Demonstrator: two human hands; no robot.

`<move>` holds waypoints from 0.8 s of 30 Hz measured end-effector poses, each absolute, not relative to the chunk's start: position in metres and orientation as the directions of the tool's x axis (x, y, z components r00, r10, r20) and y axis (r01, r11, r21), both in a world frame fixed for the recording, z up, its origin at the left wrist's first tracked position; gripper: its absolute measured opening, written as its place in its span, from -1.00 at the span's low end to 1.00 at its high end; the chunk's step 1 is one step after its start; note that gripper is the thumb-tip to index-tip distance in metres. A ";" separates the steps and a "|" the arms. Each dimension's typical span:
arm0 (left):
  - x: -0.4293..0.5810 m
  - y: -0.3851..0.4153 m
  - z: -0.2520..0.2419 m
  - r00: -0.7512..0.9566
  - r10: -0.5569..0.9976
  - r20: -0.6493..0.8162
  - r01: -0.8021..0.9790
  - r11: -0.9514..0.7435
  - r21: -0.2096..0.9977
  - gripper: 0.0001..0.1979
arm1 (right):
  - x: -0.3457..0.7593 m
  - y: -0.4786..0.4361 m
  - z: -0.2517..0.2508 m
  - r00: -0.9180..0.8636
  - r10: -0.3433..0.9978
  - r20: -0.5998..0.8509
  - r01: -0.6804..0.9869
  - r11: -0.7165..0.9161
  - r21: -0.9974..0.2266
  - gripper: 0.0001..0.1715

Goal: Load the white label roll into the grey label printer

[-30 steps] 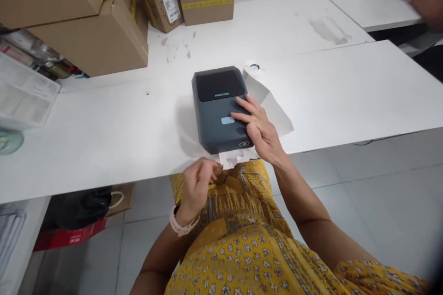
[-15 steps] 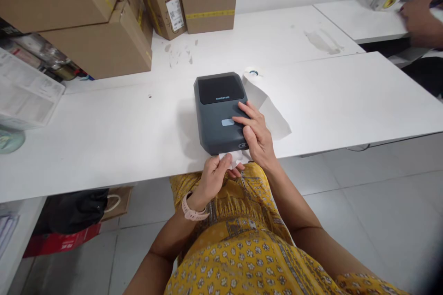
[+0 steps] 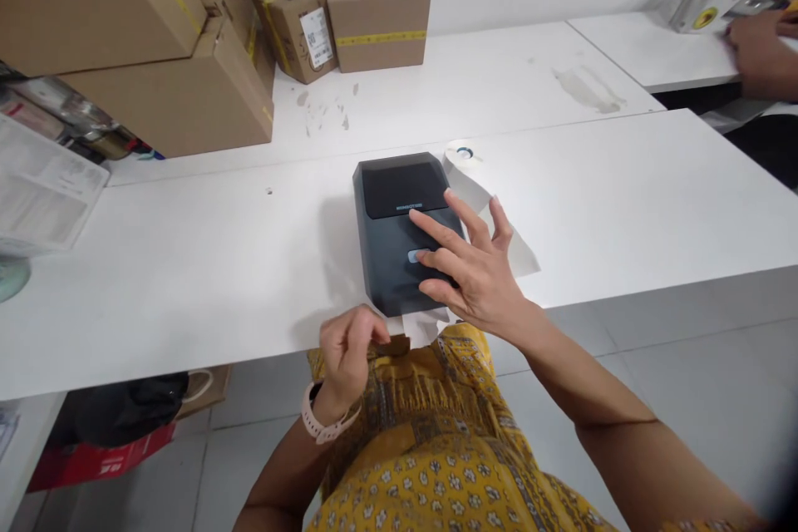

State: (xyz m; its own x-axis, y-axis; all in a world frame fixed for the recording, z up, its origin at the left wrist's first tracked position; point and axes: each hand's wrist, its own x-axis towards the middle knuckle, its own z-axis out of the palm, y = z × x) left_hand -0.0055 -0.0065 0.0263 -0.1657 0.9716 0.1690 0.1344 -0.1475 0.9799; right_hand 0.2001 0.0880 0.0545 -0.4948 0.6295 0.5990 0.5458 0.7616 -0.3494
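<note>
A dark grey label printer [image 3: 399, 278] with a glossy black window lies at the front edge of the white table. My right hand [image 3: 477, 270] is over its right side, fingers spread, with one fingertip on the pale blue button [image 3: 413, 256]. White paper [image 3: 424, 327] sticks out of the printer's near end, crumpled at its right. Left of this paper, apart from it, is my left hand [image 3: 349, 349] with its fingers curled in; no object shows in it. Behind the printer's right side a small label roll [image 3: 465, 151] and a loose paper sheet [image 3: 524, 253] lie on the table.
Cardboard boxes [image 3: 168, 96] are stacked at the back left, and a taped box [image 3: 380, 21] stands against the wall. A printed white package [image 3: 46, 183] is at the left edge. At the far right, another person's hand [image 3: 757, 46] is beside a white object.
My left hand has let go of the paper and moved left. My right hand's fingers have spread, with a fingertip now over the button. The whole view has shifted slightly.
</note>
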 end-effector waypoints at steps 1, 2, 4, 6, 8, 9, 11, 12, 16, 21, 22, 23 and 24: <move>-0.007 -0.002 0.025 -0.255 0.941 0.224 0.147 -0.191 0.970 -0.49 | 0.200 0.089 0.053 -0.496 0.621 0.607 0.544 0.767 -0.340 -0.55; -0.007 0.004 0.024 -0.335 0.902 0.271 0.168 -0.226 0.960 -0.54 | 0.200 0.089 0.050 -0.486 0.621 0.616 0.545 0.766 -0.342 -0.55; -0.007 0.013 0.019 -0.437 0.836 0.332 0.216 -0.261 0.941 -0.69 | 0.203 0.086 0.041 -0.436 0.637 0.636 0.541 0.750 -0.381 -0.56; -0.005 0.019 0.012 -0.429 0.836 0.341 0.234 -0.261 0.937 -0.68 | 0.207 0.080 0.028 -0.337 0.682 0.649 0.515 0.711 -0.479 -0.53; -0.002 0.019 0.005 -0.346 0.882 0.321 0.217 -0.257 0.942 -0.54 | 0.210 0.072 0.013 -0.197 0.752 0.630 0.457 0.638 -0.619 -0.41; -0.001 0.018 0.003 -0.299 0.900 0.316 0.210 -0.260 0.942 -0.50 | 0.210 0.067 0.006 -0.128 0.786 0.605 0.425 0.595 -0.683 -0.33; 0.000 0.015 0.001 -0.246 0.912 0.330 0.215 -0.280 0.936 -0.45 | 0.209 0.059 -0.004 -0.034 0.838 0.545 0.389 0.513 -0.765 -0.22; 0.001 0.014 0.002 -0.240 0.905 0.351 0.231 -0.297 0.926 -0.45 | 0.207 0.056 -0.007 -0.013 0.853 0.522 0.394 0.484 -0.781 -0.20; -0.007 0.033 0.021 -0.256 0.836 0.485 0.345 -0.390 0.854 -0.48 | 0.205 0.066 0.010 -0.039 0.828 0.559 0.470 0.509 -0.721 -0.20; -0.032 0.105 0.040 -0.328 0.795 0.510 0.327 -0.410 0.851 -0.57 | 0.203 0.129 0.060 -0.125 0.689 0.714 0.557 0.644 -0.524 -0.15; -0.036 0.121 0.038 -0.296 0.836 0.461 0.294 -0.379 0.877 -0.53 | 0.200 0.145 0.067 -0.130 0.672 0.730 0.567 0.654 -0.501 -0.14; -0.040 0.136 0.035 -0.229 0.886 0.403 0.257 -0.344 0.903 -0.42 | 0.196 0.161 0.073 -0.132 0.661 0.739 0.571 0.660 -0.489 -0.12; -0.043 0.149 0.030 -0.155 0.925 0.347 0.215 -0.311 0.926 -0.30 | 0.192 0.176 0.077 -0.132 0.655 0.744 0.567 0.665 -0.485 -0.09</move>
